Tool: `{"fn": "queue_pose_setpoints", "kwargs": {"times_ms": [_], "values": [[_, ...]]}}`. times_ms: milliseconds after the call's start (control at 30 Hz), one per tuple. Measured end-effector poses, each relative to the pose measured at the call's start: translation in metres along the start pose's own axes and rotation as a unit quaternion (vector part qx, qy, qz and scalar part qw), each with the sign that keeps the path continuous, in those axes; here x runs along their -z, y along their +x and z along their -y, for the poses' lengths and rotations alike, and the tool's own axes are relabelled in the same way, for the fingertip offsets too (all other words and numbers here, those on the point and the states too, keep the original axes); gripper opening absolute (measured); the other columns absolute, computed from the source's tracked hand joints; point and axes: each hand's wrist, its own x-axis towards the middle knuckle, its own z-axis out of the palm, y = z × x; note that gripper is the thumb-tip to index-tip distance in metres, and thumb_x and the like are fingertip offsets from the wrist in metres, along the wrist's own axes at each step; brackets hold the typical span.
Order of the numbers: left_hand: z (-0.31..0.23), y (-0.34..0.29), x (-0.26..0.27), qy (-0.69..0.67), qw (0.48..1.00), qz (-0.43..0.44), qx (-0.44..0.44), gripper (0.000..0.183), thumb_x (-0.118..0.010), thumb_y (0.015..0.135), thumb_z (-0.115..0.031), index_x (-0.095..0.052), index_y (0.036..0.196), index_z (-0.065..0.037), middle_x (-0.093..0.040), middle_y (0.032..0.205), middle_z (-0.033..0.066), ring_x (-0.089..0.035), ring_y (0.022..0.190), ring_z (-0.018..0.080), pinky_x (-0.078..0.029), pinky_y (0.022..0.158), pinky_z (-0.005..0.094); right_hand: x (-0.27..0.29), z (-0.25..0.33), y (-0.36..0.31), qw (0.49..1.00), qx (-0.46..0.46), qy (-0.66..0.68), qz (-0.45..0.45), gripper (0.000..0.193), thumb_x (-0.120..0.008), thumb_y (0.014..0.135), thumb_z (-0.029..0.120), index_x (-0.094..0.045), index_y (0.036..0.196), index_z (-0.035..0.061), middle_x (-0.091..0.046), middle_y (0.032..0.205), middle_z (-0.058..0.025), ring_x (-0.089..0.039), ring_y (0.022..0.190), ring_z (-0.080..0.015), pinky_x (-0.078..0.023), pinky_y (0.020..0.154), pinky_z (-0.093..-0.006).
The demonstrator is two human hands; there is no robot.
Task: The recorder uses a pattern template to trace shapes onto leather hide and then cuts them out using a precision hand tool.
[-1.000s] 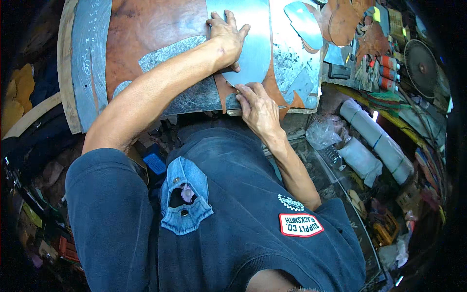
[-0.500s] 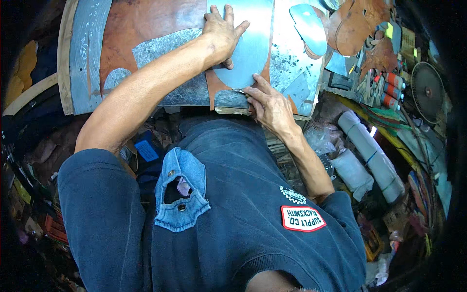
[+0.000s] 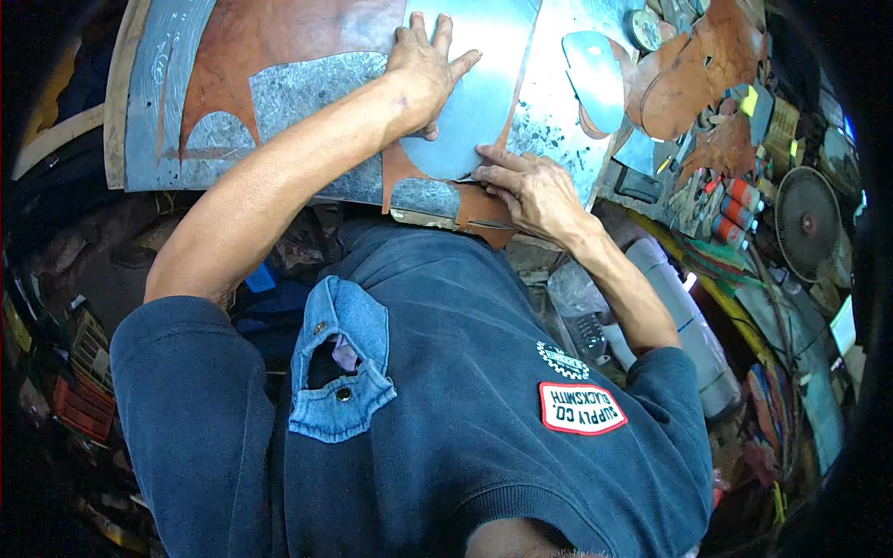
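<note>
One dark shirt (image 3: 409,456) hogs most of the lower middle of my feed, with the wearer's bare forearms reaching up from its sleeves. Next biggest is the table (image 3: 115,107) across the top, bare wood along its left edge and a scuffed grey surface showing in patches. Brown leather (image 3: 298,30) lies spread on it from upper left to upper middle, with big curved bites out of its lower side. Then the smooth blue-grey panel (image 3: 474,112), upper middle of the frame, lying flat with its rounded end toward the bottom and brown leather peeking out on both sides. Over at the right I've got a pale wrapped roll (image 3: 684,316), some leather scraps (image 3: 688,82) at upper right, and a round fan (image 3: 807,223) beyond them.

Smaller stuff: a denim piece (image 3: 339,405) on the shirt front, left of centre. As for the hands, the left hand (image 3: 430,74) is splayed on the panel, fingers spread, gripping nothing I can see. Right hand (image 3: 539,191) sits by the rounded end, fingers bent, one fingertip at the panel's edge; can't tell if it's pinching anything. Tiniest on my list: orange-red bottles (image 3: 744,192), upper right.
</note>
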Motion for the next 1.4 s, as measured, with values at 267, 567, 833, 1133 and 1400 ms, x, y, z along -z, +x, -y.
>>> {"fn": "queue_pose_setpoints", "kwargs": {"times_ms": [267, 567, 833, 1133, 1400], "values": [[-0.001, 0.004, -0.007, -0.051, 0.999, -0.019, -0.001, 0.128, -0.09, 0.042, -0.053, -0.026, 0.151, -0.031, -0.02, 0.154, 0.0262, -0.025, 0.138, 0.0498, -0.04, 0.105, 0.0493, 0.025, -0.036, 0.021, 0.993, 0.087, -0.046, 0.068, 0.041, -0.065, 0.073, 0.003, -0.07, 0.111, 0.0183, -0.051, 0.141, -0.0056, -0.063, 0.109, -0.0266, -0.051, 0.088, -0.0416], [-0.004, 0.004, -0.007, -0.06, 0.998, -0.003, 0.017, 0.127, -0.09, 0.043, -0.052, -0.027, 0.151, -0.033, -0.017, 0.156, 0.0229, -0.021, 0.141, 0.047, -0.035, 0.11, 0.0482, 0.059, -0.069, 0.065, 0.966, 0.176, -0.096, 0.164, 0.042, -0.066, 0.071, 0.003, -0.072, 0.109, 0.0208, -0.051, 0.141, 0.0019, -0.06, 0.112, -0.0222, -0.048, 0.094, -0.0427], [-0.004, 0.0, -0.007, -0.092, 0.996, -0.006, 0.02, 0.126, -0.091, 0.043, -0.048, -0.028, 0.151, -0.033, -0.016, 0.157, 0.0221, -0.019, 0.142, 0.0456, -0.033, 0.111, 0.0468, 0.076, -0.088, 0.094, 0.951, 0.253, -0.097, 0.147, 0.036, -0.066, 0.072, 0.001, -0.075, 0.101, 0.0197, -0.054, 0.138, 0.0026, -0.062, 0.107, -0.0197, -0.05, 0.082, -0.0359], [0.011, -0.004, 0.004, -0.132, 0.988, -0.072, -0.022, 0.104, -0.089, 0.054, -0.039, -0.041, 0.145, -0.025, -0.027, 0.15, 0.0243, -0.03, 0.135, 0.0462, -0.037, 0.106, 0.0467, 0.105, -0.104, 0.102, 0.94, 0.289, -0.104, 0.146, 0.031, -0.067, 0.072, 0.008, -0.072, 0.102, 0.0146, -0.062, 0.126, -0.0033, -0.065, 0.093, -0.0243, -0.052, 0.079, -0.0369], [0.026, 0.021, 0.01, -0.157, 0.982, -0.105, 0.002, 0.077, -0.083, 0.065, -0.032, -0.053, 0.13, -0.004, -0.045, 0.133, 0.0161, -0.05, 0.11, 0.0284, -0.042, 0.093, 0.0377, 0.126, -0.122, 0.182, 0.983, 0.083, 0.048, -0.154, 0.025, -0.062, 0.087, 0.018, -0.069, 0.109, 0.0072, -0.069, 0.096, -0.0131, -0.066, 0.086, -0.0325, -0.053, 0.076, -0.04]]}}
